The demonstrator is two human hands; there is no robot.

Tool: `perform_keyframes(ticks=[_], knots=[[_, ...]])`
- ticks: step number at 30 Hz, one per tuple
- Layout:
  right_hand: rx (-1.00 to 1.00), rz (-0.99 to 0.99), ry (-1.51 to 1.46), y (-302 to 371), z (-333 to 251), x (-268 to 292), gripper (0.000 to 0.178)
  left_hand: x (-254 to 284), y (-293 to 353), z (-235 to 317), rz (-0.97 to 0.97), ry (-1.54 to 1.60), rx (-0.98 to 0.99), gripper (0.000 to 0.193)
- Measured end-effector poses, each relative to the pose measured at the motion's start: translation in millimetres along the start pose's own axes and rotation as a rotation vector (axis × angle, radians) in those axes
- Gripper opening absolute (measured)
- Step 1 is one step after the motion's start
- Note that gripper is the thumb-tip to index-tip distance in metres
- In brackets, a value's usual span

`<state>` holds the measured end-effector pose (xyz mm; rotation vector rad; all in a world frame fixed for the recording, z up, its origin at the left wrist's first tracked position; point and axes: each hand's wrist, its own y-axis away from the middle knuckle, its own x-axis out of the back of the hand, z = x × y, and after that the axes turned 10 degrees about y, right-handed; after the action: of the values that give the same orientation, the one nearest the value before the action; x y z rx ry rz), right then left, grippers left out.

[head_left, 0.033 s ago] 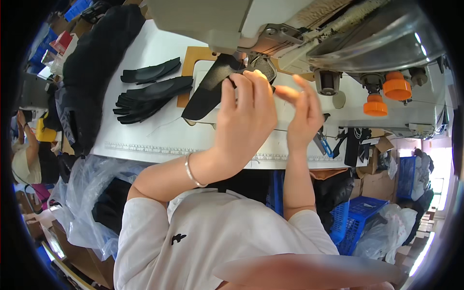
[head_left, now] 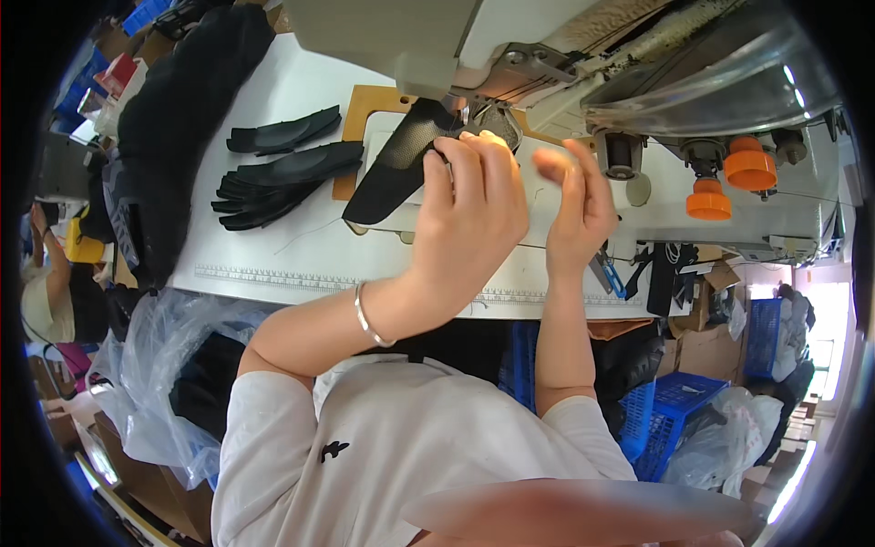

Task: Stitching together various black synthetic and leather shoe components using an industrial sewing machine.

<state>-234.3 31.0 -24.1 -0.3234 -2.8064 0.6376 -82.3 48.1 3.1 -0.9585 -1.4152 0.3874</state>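
A black fabric piece with a mesh panel (head_left: 394, 169) lies under the head of a sewing machine (head_left: 387, 41). My left hand (head_left: 474, 205), with a silver bangle at the wrist, bends its fingers over the near right edge of this piece and grips it close to the needle area. The fingertips partly hide that edge. To its right my right hand (head_left: 581, 205) is raised, apart from the fabric. Its thumb and fingers are spread and a little blurred, with nothing seen between them. Left of the machine lie several stacked black curved pieces (head_left: 283, 178).
A ruler strip (head_left: 273, 275) runs along the table's front edge. Blue-handled thread snips (head_left: 612, 276) lie right of my right forearm. Orange knobs (head_left: 749, 164) stick out at the right. A big black fabric bundle (head_left: 178, 118) covers the table's left side. Blue crates (head_left: 670, 415) stand below right.
My right hand has drawn slightly right, away from the fabric edge, and its fingers have shifted. My left hand stays on the black piece, almost unmoved.
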Motion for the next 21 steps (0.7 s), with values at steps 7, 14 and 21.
perform_keyframes(ticks=[7, 14, 21], knots=[[0.439, -0.092, 0.583, -78, 44, -9, 0.025, -16, -4, 0, 0.096, -0.283, -0.110, 0.012], [0.597, -0.024, 0.445, -94, 62, -17, 0.007, -22, 1, -13, 0.194, -0.244, -0.237, 0.011], [0.550, -0.021, 0.395, -86, 63, -10, 0.005, -22, 4, -26, 0.236, -0.102, -0.273, 0.013]])
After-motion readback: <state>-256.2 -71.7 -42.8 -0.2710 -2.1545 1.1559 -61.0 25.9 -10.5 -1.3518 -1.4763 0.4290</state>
